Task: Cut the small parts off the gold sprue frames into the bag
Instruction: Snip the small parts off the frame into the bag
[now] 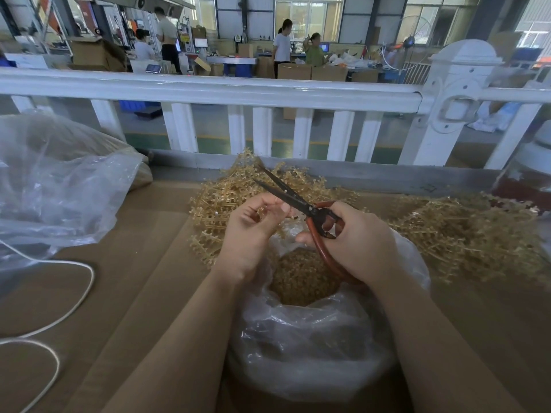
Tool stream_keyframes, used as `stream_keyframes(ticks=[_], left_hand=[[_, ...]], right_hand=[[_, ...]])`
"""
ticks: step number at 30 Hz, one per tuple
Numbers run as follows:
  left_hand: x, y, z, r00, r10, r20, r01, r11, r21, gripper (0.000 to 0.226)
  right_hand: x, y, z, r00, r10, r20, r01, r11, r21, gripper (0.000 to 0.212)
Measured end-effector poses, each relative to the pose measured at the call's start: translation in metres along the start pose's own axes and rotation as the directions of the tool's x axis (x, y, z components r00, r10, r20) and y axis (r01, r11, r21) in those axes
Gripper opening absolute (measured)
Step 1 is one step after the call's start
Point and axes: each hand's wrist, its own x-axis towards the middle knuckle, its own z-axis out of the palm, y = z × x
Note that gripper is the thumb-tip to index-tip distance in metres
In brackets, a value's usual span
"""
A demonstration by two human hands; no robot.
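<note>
My left hand (253, 231) pinches a small piece of gold sprue frame (262, 210) between thumb and fingers, just above the bag. My right hand (354, 242) grips red-handled scissors (298, 201); their dark blades are slightly apart and point up and left past my left fingertips. Below both hands stands a clear plastic bag (313, 332), its mouth open over a heap of small gold parts (301, 275). A pile of gold sprue frames (220, 201) lies behind my left hand. A second, tangled pile of gold frames (465, 234) spreads to the right.
A large crumpled clear bag (56, 186) fills the left of the brown cardboard work surface (143, 278). A white cord (71, 296) loops at the lower left. A white railing (268, 96) runs along the far edge, with several people working at cartons behind it.
</note>
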Motion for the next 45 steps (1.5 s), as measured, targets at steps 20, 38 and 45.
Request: stream_keyframes(ticks=[20, 38, 45], left_hand=[[0.0, 0.004, -0.001, 0.998, 0.033, -0.048, -0.029, 0.995, 0.093, 0.003], [0.003, 0.013, 0.003, 0.991, -0.046, -0.122, 0.044, 0.999, -0.018, 0.054], [0.002, 0.012, -0.001, 0.961, -0.27, 0.052, 0.274, 0.958, -0.085, 0.036]], right_hand=[[0.0, -0.002, -0.004, 0.999, 0.029, 0.035, -0.031, 0.997, 0.064, 0.074], [0.007, -0.019, -0.013, 0.953, 0.208, 0.219, -0.3, 0.746, 0.594, 0.007], [0.006, -0.014, -0.02, 0.944, 0.246, 0.22, -0.325, 0.572, 0.753, 0.01]])
